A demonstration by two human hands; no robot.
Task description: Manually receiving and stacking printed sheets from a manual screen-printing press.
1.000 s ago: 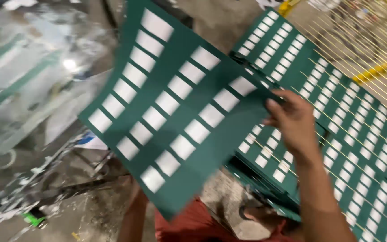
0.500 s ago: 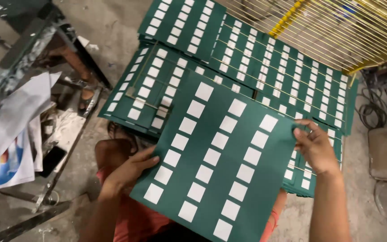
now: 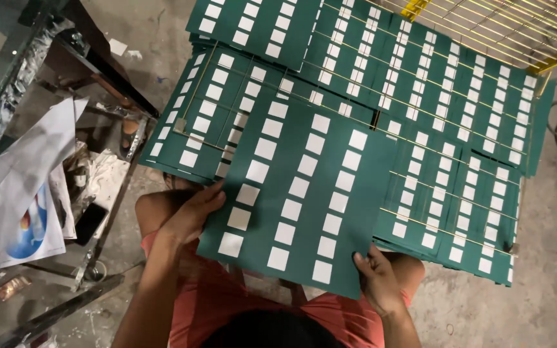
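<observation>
You hold a dark green sheet (image 3: pixel 304 193) printed with rows of white squares, one hand on each side of it. Your left hand (image 3: pixel 191 216) meets its left edge, fingers spread along the border and the thumb hidden under the sheet, so its grip is closed on that edge. Your right hand (image 3: pixel 376 278) pinches the lower right corner, thumb on top and fingers curled beneath, its grip closed on the sheet as well. The sheet lies tilted, its long side running from lower left to upper right, and it rests partly over the stack of matching green sheets (image 3: pixel 420 116) spread across a wire rack (image 3: pixel 485 26) in front of you. Thin yellow wires cross the sheets on the rack, and more bare wires show at the upper right corner. The held sheet covers the near middle part of the stack and reaches back over your lap, where your orange shorts (image 3: pixel 227 303) show below it. To your left stands a paint-spattered metal frame (image 3: pixel 14 84), with loose white papers (image 3: pixel 30 174) and a dark phone (image 3: pixel 88 222) lying on it. Grey concrete floor (image 3: pixel 536 309) shows at lower right.
</observation>
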